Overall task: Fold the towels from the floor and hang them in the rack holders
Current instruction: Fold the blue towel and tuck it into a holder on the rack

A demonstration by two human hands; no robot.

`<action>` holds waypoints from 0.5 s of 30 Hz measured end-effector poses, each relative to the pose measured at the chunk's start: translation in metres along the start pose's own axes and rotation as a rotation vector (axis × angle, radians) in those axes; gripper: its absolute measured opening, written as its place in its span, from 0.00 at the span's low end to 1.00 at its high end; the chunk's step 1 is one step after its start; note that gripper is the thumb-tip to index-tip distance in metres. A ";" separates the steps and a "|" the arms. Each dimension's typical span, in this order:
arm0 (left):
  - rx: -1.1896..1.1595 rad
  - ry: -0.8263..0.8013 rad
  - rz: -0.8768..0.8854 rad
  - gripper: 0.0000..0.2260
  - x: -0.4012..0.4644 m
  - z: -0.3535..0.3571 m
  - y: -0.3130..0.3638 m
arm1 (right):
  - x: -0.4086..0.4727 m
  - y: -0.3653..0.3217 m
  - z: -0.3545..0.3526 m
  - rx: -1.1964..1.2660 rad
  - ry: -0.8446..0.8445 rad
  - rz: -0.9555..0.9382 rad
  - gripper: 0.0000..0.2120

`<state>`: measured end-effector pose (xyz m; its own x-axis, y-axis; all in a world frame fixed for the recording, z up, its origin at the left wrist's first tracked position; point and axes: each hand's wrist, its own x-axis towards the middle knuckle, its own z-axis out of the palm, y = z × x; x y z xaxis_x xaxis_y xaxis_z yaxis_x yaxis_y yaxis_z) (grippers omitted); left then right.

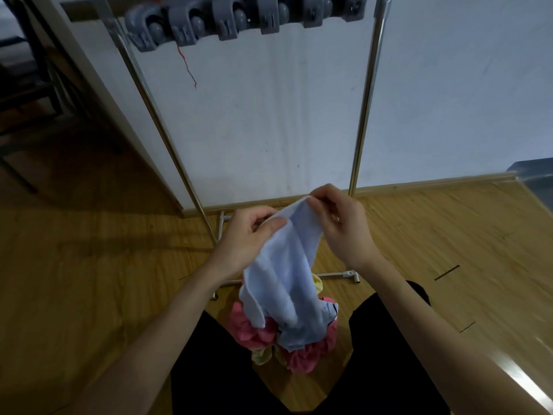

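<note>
A pale blue towel (284, 274) hangs in front of me, held up by its top edge. My left hand (248, 232) pinches the left part of that edge between thumb and fingers. My right hand (341, 223) pinches the top corner a little higher and to the right. The towel's lower end drapes onto a heap of pink and yellow towels (254, 330) on the wooden floor between my legs. A grey row of rack holders (233, 19) runs across the top of a metal rack (365, 109) that stands against the white wall.
The rack's base tubes (338, 274) lie on the floor just beyond the heap. A red thread (188, 67) dangles from the holders. Dark furniture legs (27, 94) stand at the far left. A grey box (535, 175) sits at the right by the skirting board.
</note>
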<state>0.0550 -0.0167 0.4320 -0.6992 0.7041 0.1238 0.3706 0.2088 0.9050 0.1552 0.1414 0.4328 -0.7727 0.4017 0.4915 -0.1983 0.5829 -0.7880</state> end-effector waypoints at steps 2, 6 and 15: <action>0.025 -0.052 -0.008 0.14 -0.007 0.001 -0.008 | 0.006 -0.003 0.000 -0.001 -0.005 -0.023 0.05; 0.080 -0.096 -0.074 0.17 -0.026 -0.001 -0.027 | 0.011 -0.002 0.001 0.005 0.034 -0.025 0.06; 0.183 -0.030 -0.064 0.10 -0.035 -0.018 -0.034 | 0.011 0.016 -0.004 0.014 0.128 0.141 0.08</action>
<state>0.0556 -0.0602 0.4037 -0.7077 0.7044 0.0537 0.4328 0.3723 0.8210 0.1459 0.1574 0.4272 -0.7105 0.5661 0.4181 -0.1024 0.5047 -0.8572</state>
